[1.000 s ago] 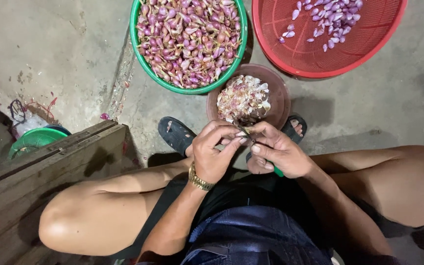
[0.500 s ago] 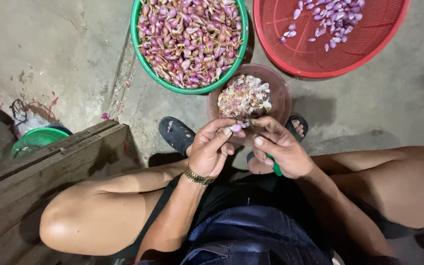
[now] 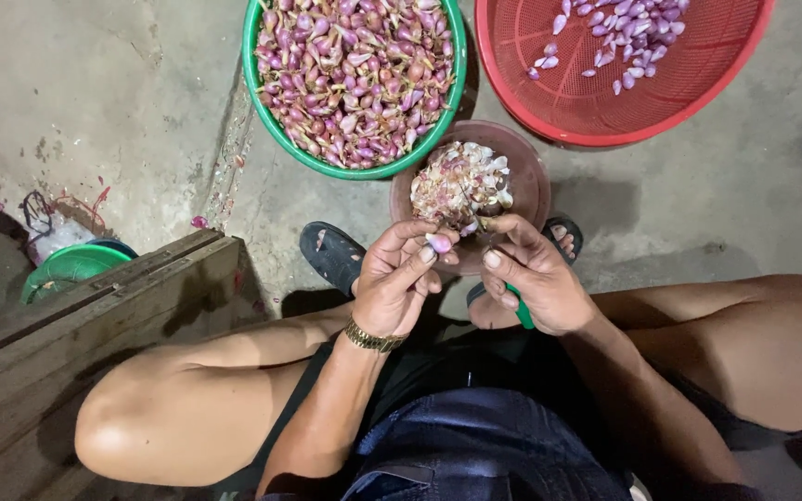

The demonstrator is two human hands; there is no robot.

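My left hand (image 3: 399, 278), with a gold bracelet at the wrist, pinches a small purple shallot (image 3: 439, 243) at its fingertips. My right hand (image 3: 536, 278) grips a small knife with a green handle (image 3: 523, 314), its tip next to the shallot. Both hands hover just over the near rim of a brown bowl (image 3: 533, 176) heaped with papery shallot peels (image 3: 459, 184). Beyond it sit a green basin (image 3: 276, 130) full of unpeeled shallots and a red basket (image 3: 698, 93) with several peeled shallots.
I sit low with bare knees spread, feet in dark sandals (image 3: 333, 255) on a concrete floor. A wooden bench or plank (image 3: 85, 325) runs at left, with a small green lid and plastic bag (image 3: 67, 264) behind it.
The shallot has turned in my left fingertips and now shows its purple flesh. Both hands stay over the brown bowl's rim, shifted very slightly.
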